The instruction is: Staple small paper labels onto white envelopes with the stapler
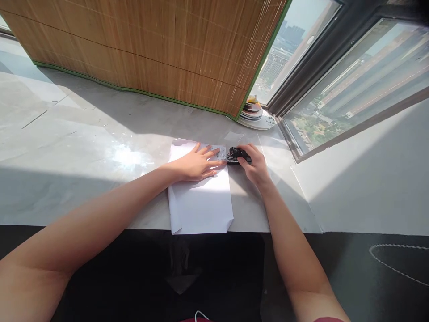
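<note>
I see L grip [197,165] spread flat on paper [201,205]: prob. light, creases easily; hold by edges. R grip [257,164] pinching black stapler [240,154]: likely stiff; take mid-body.

The pale grey, marbled surface [147,114] lies partly in sun, partly in shadow. White paper [201,205] reaches its near edge; 1 stack of plates [252,112] stands near the window corner [275,115].

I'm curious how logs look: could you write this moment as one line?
left hand: spread on white paper | right hand: holding black stapler at paper's right edge | beyond: stacked plates, bamboo blind
</note>
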A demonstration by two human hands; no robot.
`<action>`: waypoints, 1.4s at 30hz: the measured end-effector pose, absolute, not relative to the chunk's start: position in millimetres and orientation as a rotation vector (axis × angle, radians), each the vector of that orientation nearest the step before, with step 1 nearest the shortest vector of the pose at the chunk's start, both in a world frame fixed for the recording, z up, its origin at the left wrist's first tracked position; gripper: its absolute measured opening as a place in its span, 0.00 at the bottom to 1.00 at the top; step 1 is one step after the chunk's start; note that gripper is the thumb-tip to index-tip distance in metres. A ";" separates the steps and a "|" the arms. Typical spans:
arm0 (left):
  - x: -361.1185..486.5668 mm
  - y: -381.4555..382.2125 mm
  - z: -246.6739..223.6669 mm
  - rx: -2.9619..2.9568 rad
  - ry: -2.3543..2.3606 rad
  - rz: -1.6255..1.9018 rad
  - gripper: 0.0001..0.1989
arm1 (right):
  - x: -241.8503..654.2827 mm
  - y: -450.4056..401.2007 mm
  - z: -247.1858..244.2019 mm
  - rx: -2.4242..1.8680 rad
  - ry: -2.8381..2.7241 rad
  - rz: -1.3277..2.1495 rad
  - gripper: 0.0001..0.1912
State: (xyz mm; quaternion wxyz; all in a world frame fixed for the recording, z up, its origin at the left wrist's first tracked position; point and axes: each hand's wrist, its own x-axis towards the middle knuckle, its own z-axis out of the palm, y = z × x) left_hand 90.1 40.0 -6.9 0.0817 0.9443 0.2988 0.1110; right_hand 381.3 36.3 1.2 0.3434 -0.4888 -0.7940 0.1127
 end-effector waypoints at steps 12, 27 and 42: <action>92.6 38.5 -3.0 2.813 0.816 0.345 0.25 | 375.4 30.2 6.1 -1.256 -2.124 0.296 0.16; 98.4 37.1 -0.2 2.706 0.837 0.189 0.28 | 359.3 28.0 -3.1 -1.164 -2.201 0.173 0.27; 98.7 40.6 -8.3 2.682 0.814 0.271 0.28 | 350.2 22.3 1.3 -1.309 -2.263 0.114 0.29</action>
